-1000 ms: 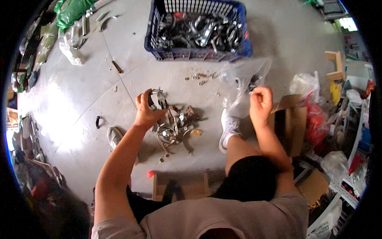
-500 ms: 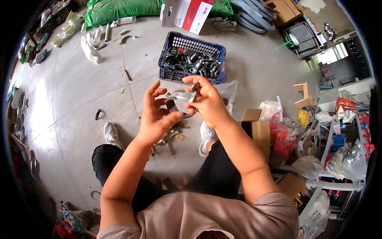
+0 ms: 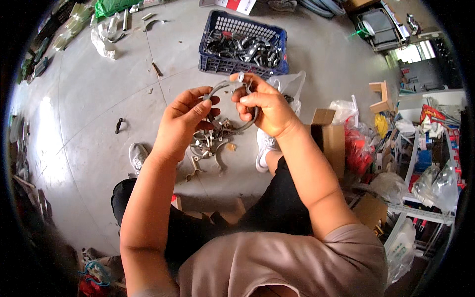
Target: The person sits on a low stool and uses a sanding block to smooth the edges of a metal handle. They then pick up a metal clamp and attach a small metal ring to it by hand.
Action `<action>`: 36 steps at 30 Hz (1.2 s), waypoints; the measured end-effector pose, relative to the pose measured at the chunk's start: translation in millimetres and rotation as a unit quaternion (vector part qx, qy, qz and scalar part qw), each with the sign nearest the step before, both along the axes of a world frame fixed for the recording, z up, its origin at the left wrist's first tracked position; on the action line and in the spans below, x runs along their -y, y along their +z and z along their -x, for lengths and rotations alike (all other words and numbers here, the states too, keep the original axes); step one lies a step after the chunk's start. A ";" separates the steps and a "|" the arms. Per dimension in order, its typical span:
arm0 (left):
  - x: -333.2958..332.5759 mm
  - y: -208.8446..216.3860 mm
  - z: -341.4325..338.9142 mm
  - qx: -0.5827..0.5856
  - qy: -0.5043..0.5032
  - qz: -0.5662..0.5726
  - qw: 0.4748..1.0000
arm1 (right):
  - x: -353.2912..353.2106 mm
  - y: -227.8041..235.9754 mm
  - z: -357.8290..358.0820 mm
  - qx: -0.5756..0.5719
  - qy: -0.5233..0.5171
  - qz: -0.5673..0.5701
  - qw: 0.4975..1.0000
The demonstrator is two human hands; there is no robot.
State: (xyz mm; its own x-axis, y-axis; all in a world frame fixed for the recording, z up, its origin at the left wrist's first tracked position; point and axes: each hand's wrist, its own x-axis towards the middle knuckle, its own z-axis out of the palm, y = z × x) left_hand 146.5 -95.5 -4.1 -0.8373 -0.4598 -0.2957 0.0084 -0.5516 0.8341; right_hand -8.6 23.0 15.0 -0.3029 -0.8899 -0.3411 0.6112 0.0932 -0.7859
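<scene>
At centre frame, our left hand (image 3: 182, 116) and right hand (image 3: 267, 105) curl partly closed, gripping a metal ring (image 3: 247, 125); a blue basket (image 3: 225, 66) sits top centre.

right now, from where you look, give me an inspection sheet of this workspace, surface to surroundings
surface: grey floor with seam lines and scattered bits
work things: metal ring held up over a loose pile of metal parts; blue crate beyond, holding dark and silvery metal pieces
clutter: clear plastic bag by the crate; cardboard box and red plastic bag to the right
hands: left hand and right hand both grip the ring
cables: nothing seen for certain; grey hose at the top edge
surroundings: crowded shelf at right, green sack at upper left
</scene>
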 end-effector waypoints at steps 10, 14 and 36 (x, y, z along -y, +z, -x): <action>2.7 -9.5 13.5 0.053 0.071 0.054 0.995 | 17.5 -28.7 13.9 -0.060 -0.036 -0.004 0.998; 4.5 -17.3 14.8 0.057 0.086 0.059 0.993 | 24.4 -33.0 14.2 -0.101 -0.042 -0.043 0.993; 14.3 -25.1 17.4 0.039 0.141 0.035 0.989 | 24.1 -28.7 11.0 -0.198 -0.033 -0.053 0.978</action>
State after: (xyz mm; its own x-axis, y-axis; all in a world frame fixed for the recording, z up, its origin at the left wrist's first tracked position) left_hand 129.1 -109.7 -29.2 -0.6489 -0.6932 -0.3136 0.0868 -0.4769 0.8747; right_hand -19.7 -1.1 -13.6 -0.4850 -0.8300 -0.2755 0.2687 0.1584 -0.9501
